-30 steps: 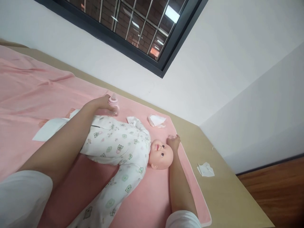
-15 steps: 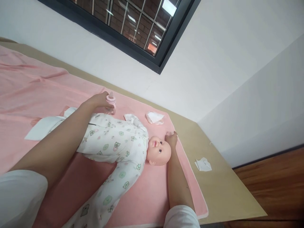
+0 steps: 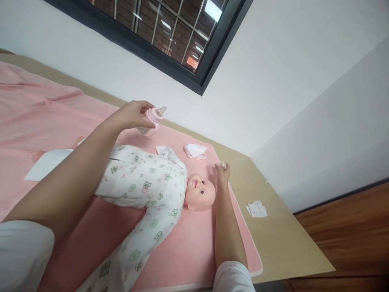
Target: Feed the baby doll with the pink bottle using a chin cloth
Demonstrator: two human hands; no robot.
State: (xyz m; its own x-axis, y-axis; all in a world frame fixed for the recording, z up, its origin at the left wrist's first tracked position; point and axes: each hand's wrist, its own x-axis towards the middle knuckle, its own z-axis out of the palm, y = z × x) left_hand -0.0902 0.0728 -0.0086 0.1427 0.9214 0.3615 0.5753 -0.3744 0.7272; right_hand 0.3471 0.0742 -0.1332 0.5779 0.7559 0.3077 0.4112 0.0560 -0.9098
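My left hand (image 3: pixel 138 115) is closed around a baby bottle (image 3: pixel 154 117) with a pink collar and a clear teat. The bottle is raised above the blanket, its teat tilted to the right. Past the doll's head, my right hand (image 3: pixel 223 173) grips a small clear cap (image 3: pixel 223 165), probably the bottle's. A baby doll (image 3: pixel 200 192) in a white printed outfit lies on its back between my arms. My left forearm crosses over the doll's lower body and hides part of it.
A pink blanket (image 3: pixel 179 251) covers much of the tan tabletop (image 3: pixel 282 247). White tissue in clear wrapping (image 3: pixel 195 151) lies beyond the doll. Another folded white tissue (image 3: pixel 257 209) rests at the right. A wall with a dark-framed window (image 3: pixel 194 81) stands behind.
My left hand has lifted the baby bottle off the blanket and tipped it from upright towards the right. My right hand has risen slightly with the cap, which now shows more clearly.
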